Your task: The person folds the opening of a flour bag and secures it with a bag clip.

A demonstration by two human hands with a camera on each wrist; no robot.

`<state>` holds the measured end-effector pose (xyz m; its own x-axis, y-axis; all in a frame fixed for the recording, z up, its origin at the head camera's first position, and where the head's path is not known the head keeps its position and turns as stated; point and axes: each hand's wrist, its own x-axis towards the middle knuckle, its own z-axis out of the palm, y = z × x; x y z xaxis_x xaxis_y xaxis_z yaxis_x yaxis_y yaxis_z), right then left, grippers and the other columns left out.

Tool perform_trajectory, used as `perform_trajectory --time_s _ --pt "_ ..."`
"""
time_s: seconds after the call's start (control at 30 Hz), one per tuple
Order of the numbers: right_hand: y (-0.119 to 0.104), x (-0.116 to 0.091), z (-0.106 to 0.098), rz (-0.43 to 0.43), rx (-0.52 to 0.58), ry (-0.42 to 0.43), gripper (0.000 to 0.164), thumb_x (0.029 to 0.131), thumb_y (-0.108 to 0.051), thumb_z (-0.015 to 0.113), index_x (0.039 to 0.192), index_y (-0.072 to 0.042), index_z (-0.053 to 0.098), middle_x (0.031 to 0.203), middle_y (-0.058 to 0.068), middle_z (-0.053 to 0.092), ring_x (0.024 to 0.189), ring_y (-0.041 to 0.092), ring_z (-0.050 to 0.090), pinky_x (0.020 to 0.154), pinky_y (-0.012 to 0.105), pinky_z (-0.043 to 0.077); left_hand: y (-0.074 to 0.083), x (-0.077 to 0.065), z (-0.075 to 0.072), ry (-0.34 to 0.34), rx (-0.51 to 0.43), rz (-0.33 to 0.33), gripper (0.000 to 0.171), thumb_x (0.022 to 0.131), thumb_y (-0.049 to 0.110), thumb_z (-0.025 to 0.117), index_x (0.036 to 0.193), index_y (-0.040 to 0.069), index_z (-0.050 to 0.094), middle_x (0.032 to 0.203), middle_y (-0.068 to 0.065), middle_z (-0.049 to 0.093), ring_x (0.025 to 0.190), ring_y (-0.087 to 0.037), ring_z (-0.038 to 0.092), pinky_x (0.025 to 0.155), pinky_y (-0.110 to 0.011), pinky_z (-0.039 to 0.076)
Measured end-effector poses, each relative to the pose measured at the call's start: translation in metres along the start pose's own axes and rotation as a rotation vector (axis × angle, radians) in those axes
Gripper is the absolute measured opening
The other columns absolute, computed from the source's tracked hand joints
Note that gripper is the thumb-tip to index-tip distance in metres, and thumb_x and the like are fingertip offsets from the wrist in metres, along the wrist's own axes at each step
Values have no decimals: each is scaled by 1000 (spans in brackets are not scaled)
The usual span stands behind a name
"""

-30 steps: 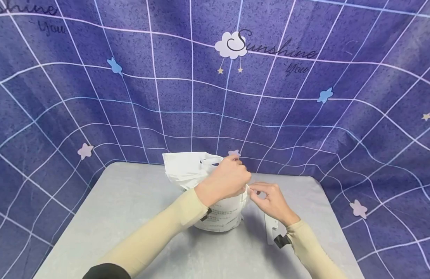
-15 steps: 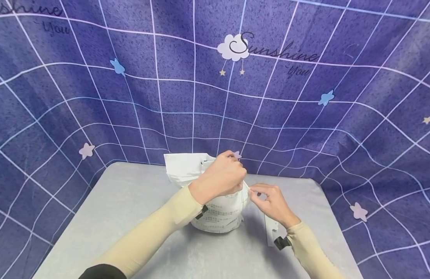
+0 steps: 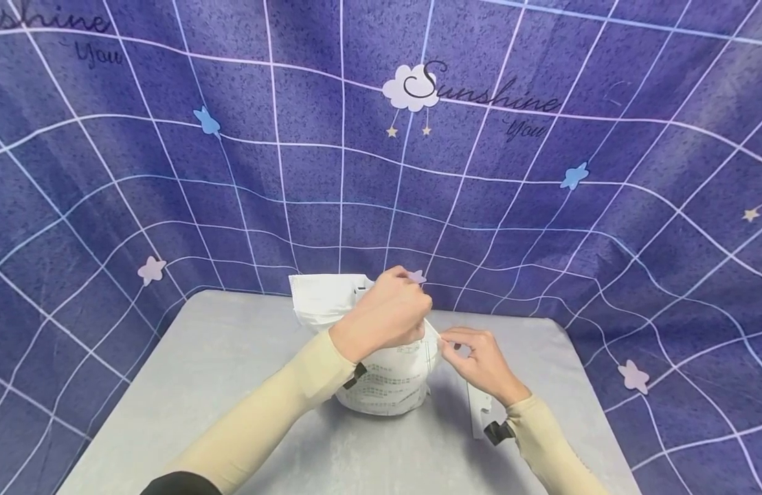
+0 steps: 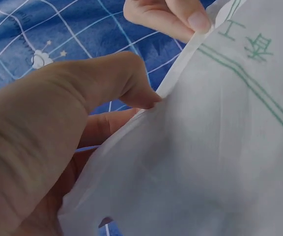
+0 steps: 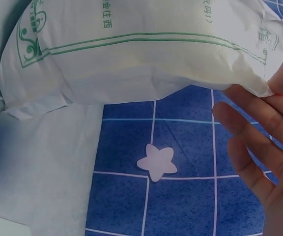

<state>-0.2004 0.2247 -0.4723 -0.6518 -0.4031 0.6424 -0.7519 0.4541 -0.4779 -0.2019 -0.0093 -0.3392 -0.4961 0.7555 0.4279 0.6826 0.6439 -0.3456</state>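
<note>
A white plastic bag [image 3: 387, 385] with printed lettering stands bulging on the table, its contents hidden. In the wrist views the print on the bag [image 4: 220, 123] is green. My left hand [image 3: 387, 313] reaches across the bag's top and pinches its upper edge between thumb and fingers, as the left wrist view shows. Just to the right, my right hand [image 3: 479, 357] pinches the same edge farther along with thumb and index finger. The other right fingers [image 5: 240, 118] are spread loosely below the bag. Between the hands the edge runs fairly straight.
A flat white piece with a notched edge [image 3: 478, 412] lies on the grey table [image 3: 232, 371] beside my right wrist. Behind the table hangs a blue-purple gridded curtain [image 3: 319, 172] with stars. The bag's loose top [image 3: 325, 292] flares out on the left.
My left hand has shifted slightly left along the bag's edge, and more of that edge shows stretched between the hands. The right hand has stayed nearly still.
</note>
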Motion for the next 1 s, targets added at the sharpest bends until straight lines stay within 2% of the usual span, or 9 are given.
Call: perform_trajectory --time_s 0.2,0.37,0.47,0.6,0.87,1.0 --pt "1 -1 0 10 7 -10 19 92 0 73 102 -10 85 101 2 82 89 18 78 80 28 63 -5 -5 -3 12 -10 -15 24 75 22 75 59 26 58 56 10 57 56 -12 58 77 -29 54" --pt "1 -2 0 10 7 -7 20 92 1 72 103 -9 85 101 2 82 89 19 78 81 25 62 -13 -10 -3 74 -34 -10 29 75 21 73 57 25 52 53 10 51 49 -12 44 61 -28 47" --pt "1 -1 0 12 8 -2 20 92 1 72 103 -9 85 102 2 82 89 19 78 78 30 64 -17 -12 -3 91 -33 -3 28 78 23 73 58 25 54 54 10 51 48 -12 43 56 -28 45" --pt "0 -1 0 15 7 -2 20 92 0 72 104 -10 85 102 3 82 90 20 79 78 34 65 -20 -13 -5 89 -39 5 28 81 25 73 59 25 56 56 10 52 48 -11 45 55 -28 45" --pt "1 -1 0 30 16 -15 20 93 0 73 104 -10 85 102 2 82 91 18 79 81 30 64 -29 -18 -8 106 -91 -31 30 82 21 71 58 26 53 55 12 48 50 -11 42 55 -29 46" --pt "1 -1 0 31 4 -8 19 92 0 73 103 -10 85 102 1 82 91 17 79 82 27 63 -35 -21 -11 138 -101 -36 29 81 20 71 58 26 54 54 12 46 50 -12 41 56 -28 46"
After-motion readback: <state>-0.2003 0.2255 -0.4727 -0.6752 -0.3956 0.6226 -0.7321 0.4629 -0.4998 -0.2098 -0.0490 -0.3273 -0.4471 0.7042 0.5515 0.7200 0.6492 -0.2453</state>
